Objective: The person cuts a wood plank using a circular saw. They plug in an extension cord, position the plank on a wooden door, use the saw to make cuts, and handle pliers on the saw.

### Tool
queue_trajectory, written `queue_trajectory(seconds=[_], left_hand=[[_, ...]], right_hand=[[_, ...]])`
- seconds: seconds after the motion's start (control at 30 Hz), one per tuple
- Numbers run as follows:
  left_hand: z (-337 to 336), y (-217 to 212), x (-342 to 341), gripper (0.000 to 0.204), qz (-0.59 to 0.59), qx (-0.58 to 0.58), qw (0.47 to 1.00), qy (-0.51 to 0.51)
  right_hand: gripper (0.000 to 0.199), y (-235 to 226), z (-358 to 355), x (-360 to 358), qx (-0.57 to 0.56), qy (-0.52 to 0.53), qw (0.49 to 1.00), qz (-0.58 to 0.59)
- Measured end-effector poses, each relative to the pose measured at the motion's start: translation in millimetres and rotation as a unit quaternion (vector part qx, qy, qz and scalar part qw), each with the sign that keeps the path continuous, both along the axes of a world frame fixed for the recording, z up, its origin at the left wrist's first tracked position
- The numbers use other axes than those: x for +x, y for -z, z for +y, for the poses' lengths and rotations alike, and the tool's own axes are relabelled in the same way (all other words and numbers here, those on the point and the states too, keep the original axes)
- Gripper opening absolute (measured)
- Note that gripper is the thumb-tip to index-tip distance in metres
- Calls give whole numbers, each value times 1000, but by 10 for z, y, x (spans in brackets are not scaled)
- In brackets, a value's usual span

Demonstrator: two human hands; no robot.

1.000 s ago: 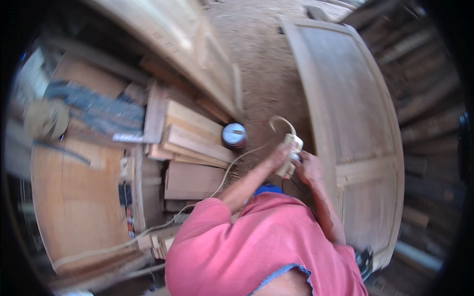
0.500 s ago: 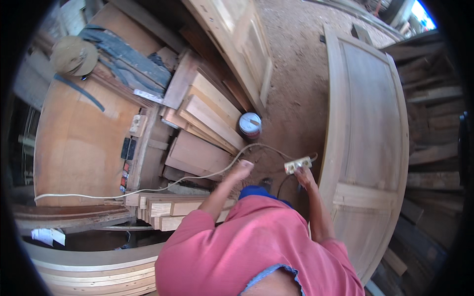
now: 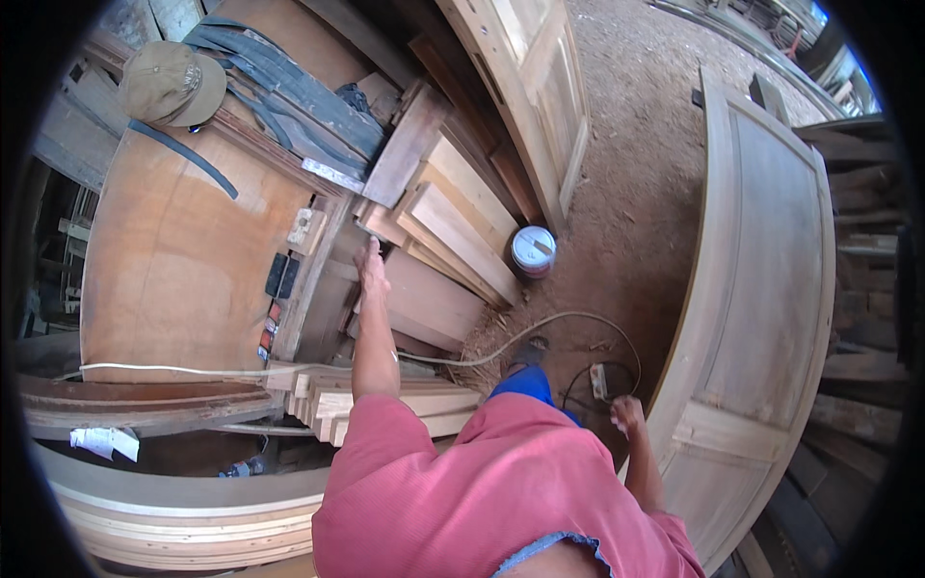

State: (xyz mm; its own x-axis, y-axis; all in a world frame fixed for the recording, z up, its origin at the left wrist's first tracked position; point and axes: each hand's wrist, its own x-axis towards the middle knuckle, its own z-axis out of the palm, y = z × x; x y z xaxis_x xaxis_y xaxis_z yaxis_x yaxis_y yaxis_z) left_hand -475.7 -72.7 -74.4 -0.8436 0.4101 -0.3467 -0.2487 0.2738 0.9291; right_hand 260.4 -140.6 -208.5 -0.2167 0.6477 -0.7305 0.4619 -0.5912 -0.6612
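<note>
Left of the grey-brown panelled wooden door (image 3: pixel 771 260), the cream rectangular plastic power strip (image 3: pixel 598 380) was near my right hand (image 3: pixel 627 414), my left hand (image 3: pixel 372 270) farther out. I couldn't tell either grip. Snagging the pale cable (image 3: pixel 462 362) could yank it.

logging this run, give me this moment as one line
left hand: extended near stacked boards, contact unclear | right hand: near pale power strip, contact unclear | lidded bucket: beside stacked boards

On the plywood sheet (image 3: pixel 193 270), a dark strip (image 3: pixel 188 157) and pale cord (image 3: pixel 193 366) are laid; on the dirt floor (image 3: pixel 626 193), a lidded bucket (image 3: pixel 533 249).
</note>
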Motion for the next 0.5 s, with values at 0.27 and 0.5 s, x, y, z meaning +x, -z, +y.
queue_trajectory(seconds=[0.27,0.5], left_hand=[[985,-531,-2139,114,24,71,992,104],[1650,204,-2437,90,-86,93,991,-47]], right_hand=[[32,-4,-52,65,-69,144,987,11],[29,-696,530,-264,-31,101,986,-126]])
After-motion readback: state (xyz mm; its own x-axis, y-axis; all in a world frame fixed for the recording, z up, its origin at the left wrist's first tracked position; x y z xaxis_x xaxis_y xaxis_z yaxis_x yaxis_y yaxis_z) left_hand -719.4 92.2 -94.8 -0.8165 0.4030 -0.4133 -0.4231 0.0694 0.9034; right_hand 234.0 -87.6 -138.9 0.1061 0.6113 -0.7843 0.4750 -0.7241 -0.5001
